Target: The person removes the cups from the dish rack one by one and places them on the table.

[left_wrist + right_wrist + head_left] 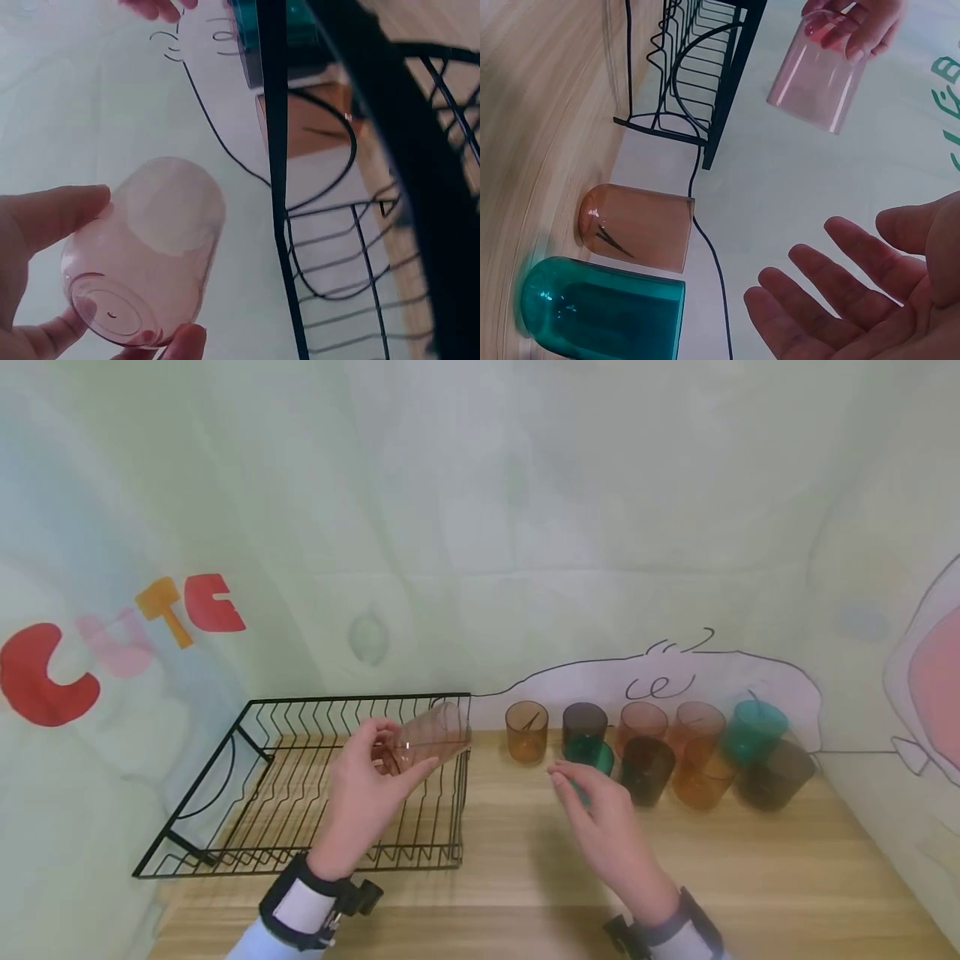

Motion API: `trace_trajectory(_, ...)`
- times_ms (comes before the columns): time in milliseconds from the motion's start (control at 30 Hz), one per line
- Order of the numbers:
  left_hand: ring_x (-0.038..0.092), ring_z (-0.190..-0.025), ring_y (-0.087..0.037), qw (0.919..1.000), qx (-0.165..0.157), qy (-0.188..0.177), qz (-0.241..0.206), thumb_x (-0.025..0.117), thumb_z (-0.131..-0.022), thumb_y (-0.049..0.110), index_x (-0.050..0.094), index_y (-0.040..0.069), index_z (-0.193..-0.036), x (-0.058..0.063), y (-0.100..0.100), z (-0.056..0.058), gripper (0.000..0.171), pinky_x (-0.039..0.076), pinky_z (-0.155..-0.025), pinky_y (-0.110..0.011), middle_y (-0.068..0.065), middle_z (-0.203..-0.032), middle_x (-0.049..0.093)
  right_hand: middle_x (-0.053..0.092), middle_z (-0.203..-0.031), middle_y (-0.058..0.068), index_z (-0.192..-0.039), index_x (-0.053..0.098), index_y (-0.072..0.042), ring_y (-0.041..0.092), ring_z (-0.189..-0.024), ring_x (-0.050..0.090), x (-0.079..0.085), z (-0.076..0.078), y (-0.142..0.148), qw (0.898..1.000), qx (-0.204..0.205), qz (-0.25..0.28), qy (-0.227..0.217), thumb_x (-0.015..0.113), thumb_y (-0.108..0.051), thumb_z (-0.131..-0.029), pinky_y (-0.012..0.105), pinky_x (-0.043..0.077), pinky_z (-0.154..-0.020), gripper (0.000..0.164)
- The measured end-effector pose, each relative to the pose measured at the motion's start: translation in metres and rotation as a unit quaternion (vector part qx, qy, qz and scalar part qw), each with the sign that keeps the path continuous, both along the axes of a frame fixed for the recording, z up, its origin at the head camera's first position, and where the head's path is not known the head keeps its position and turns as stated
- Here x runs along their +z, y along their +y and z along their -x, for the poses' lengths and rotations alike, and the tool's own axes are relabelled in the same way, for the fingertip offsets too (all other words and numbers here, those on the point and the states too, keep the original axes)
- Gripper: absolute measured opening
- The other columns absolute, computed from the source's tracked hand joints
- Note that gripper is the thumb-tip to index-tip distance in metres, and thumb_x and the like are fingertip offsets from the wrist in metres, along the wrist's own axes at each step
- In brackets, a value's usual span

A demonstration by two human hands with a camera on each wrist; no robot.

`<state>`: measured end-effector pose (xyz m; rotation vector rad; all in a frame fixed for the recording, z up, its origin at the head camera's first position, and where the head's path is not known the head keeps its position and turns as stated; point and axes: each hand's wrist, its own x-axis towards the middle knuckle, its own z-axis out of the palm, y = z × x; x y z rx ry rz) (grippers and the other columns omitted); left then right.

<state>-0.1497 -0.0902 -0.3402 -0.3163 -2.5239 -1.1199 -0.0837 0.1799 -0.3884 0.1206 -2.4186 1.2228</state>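
My left hand [367, 789] grips a transparent pink cup [431, 742] by its base end, tilted with its mouth up to the right, above the right part of a black wire dish rack [192, 788]. In the left wrist view, thumb and fingers go round the pink cup [150, 247]. Nothing is in my right hand [611, 827], which hovers in front of a green cup [604, 760] and hides part of it. The right wrist view shows this hand [855, 300] with fingers extended and apart, away from the pink cup [817, 75].
An amber cup [527, 739] stands just right of the rack. Further right, several coloured cups cluster in two rows, among them a dark grey cup [584, 721], a teal cup [756, 727] and another amber cup [702, 781]. A printed cloth [525, 527] hangs behind the wooden table [510, 877].
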Motion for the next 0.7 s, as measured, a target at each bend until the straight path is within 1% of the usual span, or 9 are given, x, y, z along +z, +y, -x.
trace_trajectory(67,0.056,-0.078,-0.013,0.9996,0.001,-0.012,-0.026,0.082,-0.068,0.039,0.052,0.018,-0.111,-0.003,0.005,-0.002,0.057,0.052,-0.06,-0.023,0.001,-0.09,0.058,0.065,-0.119,-0.005,-0.113,0.066,-0.021,0.014,-0.111,0.061,0.0,0.001,-0.001,1.0,0.004,0.001,-0.005,0.054,-0.031,-0.095,0.035,0.05,-0.095,0.024)
trace_trajectory(133,0.058,-0.083,-0.014,0.9982,-0.008,-0.026,-0.054,0.082,-0.068,0.039,0.051,0.019,-0.112,-0.005,0.011,-0.004,0.058,0.054,-0.064,-0.025,0.0,-0.095,0.059,0.065,-0.119,-0.004,-0.113,0.065,-0.021,0.014,-0.11,0.061,0.0,0.002,-0.002,1.0,0.003,0.002,-0.01,0.054,-0.032,-0.095,0.035,0.051,-0.094,0.025)
trace_trajectory(233,0.059,-0.09,-0.017,0.9946,-0.031,-0.04,-0.091,0.082,-0.067,0.039,0.05,0.018,-0.112,-0.007,0.021,-0.006,0.059,0.056,-0.071,-0.028,-0.002,-0.104,0.059,0.064,-0.12,-0.004,-0.117,0.063,-0.021,0.015,-0.11,0.061,0.0,0.003,-0.003,1.0,0.0,0.008,-0.028,0.053,-0.034,-0.095,0.037,0.052,-0.093,0.028)
trace_trajectory(367,0.059,-0.092,-0.018,0.9884,-0.056,-0.059,-0.128,0.083,-0.066,0.039,0.05,0.018,-0.111,-0.009,0.035,-0.01,0.06,0.057,-0.073,-0.03,-0.001,-0.106,0.057,0.061,-0.124,-0.006,-0.123,0.058,-0.023,0.014,-0.112,0.06,0.001,0.004,-0.004,0.998,0.0,0.022,-0.063,0.049,-0.04,-0.095,0.038,0.051,-0.093,0.034)
trace_trajectory(433,0.059,-0.091,-0.017,0.9857,-0.062,-0.067,-0.142,0.083,-0.065,0.04,0.049,0.02,-0.11,-0.009,0.041,-0.013,0.06,0.056,-0.072,-0.028,0.0,-0.106,0.056,0.06,-0.125,-0.006,-0.125,0.057,-0.022,0.014,-0.112,0.06,0.002,0.004,-0.005,0.996,0.006,0.033,-0.08,0.049,-0.041,-0.095,0.038,0.051,-0.094,0.036)
trace_trajectory(500,0.06,-0.091,-0.02,0.9826,-0.07,-0.077,-0.154,0.084,-0.067,0.034,0.05,0.016,-0.111,0.0,0.048,-0.021,0.058,0.056,-0.073,-0.029,-0.003,-0.106,0.057,0.06,-0.126,-0.006,-0.127,0.056,-0.021,0.013,-0.112,0.06,0.004,0.004,-0.006,0.994,0.013,0.041,-0.098,0.047,-0.046,-0.095,0.037,0.051,-0.094,0.041)
trace_trajectory(533,0.06,-0.091,-0.021,0.9814,-0.073,-0.079,-0.159,0.084,-0.067,0.031,0.05,0.015,-0.111,0.002,0.052,-0.023,0.057,0.057,-0.073,-0.03,-0.005,-0.107,0.058,0.06,-0.127,-0.005,-0.127,0.056,-0.021,0.013,-0.112,0.06,0.004,0.004,-0.006,0.993,0.016,0.045,-0.104,0.048,-0.045,-0.095,0.037,0.051,-0.094,0.042)
trace_trajectory(667,0.061,-0.093,-0.023,0.9794,-0.081,-0.085,-0.164,0.084,-0.067,0.029,0.05,0.015,-0.111,0.002,0.06,-0.028,0.057,0.057,-0.076,-0.031,-0.006,-0.108,0.058,0.061,-0.126,-0.004,-0.128,0.056,-0.018,0.013,-0.112,0.061,0.004,0.006,-0.008,0.992,0.024,0.048,-0.115,0.047,-0.046,-0.095,0.036,0.052,-0.093,0.044)
trace_trajectory(700,0.061,-0.093,-0.022,0.9797,-0.084,-0.079,-0.164,0.084,-0.067,0.032,0.05,0.017,-0.11,-0.001,0.061,-0.026,0.057,0.057,-0.076,-0.03,-0.004,-0.108,0.058,0.061,-0.126,-0.003,-0.129,0.056,-0.018,0.013,-0.112,0.061,0.004,0.006,-0.009,0.992,0.026,0.05,-0.115,0.047,-0.045,-0.095,0.036,0.052,-0.093,0.044)
